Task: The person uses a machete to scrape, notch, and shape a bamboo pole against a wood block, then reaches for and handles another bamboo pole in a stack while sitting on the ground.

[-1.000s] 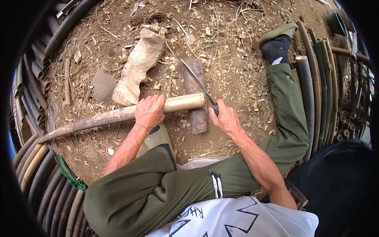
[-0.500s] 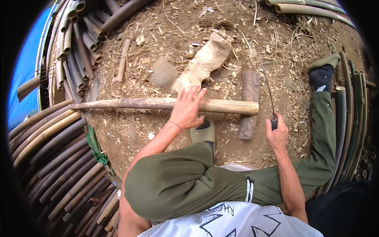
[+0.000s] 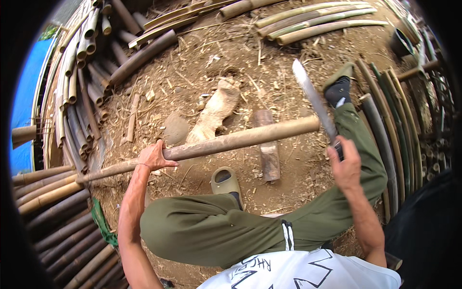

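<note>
the left hand (image 3: 152, 156) is lying over the pole (image 3: 231, 141), thumb spreading; whether it is clenching, i cannot tell. the right hand (image 3: 347, 164) is gripping the knife (image 3: 315, 101), whose blade is slanting far and left just beside the pole's right end. the pole is running from near the stack (image 3: 48, 196) at left, over the block (image 3: 269, 164). its right part is looking paler, perhaps partly worked; its darker left part is seeming unworked. how much is left is not showing.

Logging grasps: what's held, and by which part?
Right hand grips the machete by its black handle. Left hand spans the bamboo pole left of its middle; whether it grips is unclear.
</note>
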{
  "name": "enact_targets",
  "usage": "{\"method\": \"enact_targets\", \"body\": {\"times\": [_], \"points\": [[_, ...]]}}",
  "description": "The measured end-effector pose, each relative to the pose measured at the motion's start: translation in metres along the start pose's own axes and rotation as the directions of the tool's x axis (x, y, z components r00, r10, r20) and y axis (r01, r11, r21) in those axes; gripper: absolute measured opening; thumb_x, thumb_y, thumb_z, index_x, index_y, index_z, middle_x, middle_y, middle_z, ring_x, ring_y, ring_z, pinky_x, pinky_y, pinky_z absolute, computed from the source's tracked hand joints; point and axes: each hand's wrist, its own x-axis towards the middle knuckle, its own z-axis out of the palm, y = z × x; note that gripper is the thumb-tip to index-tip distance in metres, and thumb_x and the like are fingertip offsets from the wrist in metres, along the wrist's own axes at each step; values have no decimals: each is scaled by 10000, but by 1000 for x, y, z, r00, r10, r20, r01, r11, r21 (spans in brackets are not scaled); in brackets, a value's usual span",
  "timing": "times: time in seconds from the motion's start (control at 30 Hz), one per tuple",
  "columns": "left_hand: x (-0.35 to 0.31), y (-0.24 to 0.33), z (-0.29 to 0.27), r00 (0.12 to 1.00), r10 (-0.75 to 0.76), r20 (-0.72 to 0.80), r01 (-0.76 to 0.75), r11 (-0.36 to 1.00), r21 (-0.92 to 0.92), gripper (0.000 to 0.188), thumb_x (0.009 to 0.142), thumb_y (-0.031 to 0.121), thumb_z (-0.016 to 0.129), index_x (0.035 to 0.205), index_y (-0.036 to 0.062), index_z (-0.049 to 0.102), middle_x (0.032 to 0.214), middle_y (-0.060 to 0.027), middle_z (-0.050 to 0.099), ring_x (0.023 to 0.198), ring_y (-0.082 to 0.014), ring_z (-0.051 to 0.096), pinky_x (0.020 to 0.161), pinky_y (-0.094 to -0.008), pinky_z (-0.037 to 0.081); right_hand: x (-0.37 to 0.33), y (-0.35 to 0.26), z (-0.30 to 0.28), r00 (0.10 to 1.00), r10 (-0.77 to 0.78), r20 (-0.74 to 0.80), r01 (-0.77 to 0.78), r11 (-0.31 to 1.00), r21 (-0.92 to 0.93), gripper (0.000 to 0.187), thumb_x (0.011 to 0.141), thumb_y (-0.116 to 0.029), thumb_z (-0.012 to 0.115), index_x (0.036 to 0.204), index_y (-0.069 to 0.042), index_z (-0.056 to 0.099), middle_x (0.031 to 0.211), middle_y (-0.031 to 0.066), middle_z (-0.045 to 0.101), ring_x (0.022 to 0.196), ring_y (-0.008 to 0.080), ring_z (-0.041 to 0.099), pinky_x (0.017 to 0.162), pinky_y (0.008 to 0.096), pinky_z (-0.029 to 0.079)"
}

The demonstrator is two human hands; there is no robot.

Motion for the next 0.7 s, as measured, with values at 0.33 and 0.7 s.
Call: {"method": "enact_targets", "body": {"times": [0.33,0.7], "points": [[-14,163,-41,954,268,-135,-299,884,-360,834,783,791,592,1082,14,647,970,-256,694,950,-409,671,828,-485,492,-27,58,-287,815,352,-460,-260,932,252,343,944,-345,697,1121,-57,637,713,-55,498,566,37,470,468,205,378],[-18,112,-88,901,35,-432,-226,888,-400,882,828,844,471,1089,15,618,836,-164,654,747,-283,652,661,-439,535,25,110,17,930,368,19,-361,898,250,727,714,-434,895,1111,60,539,978,161,653,864,253,648,782,396,547]]}}
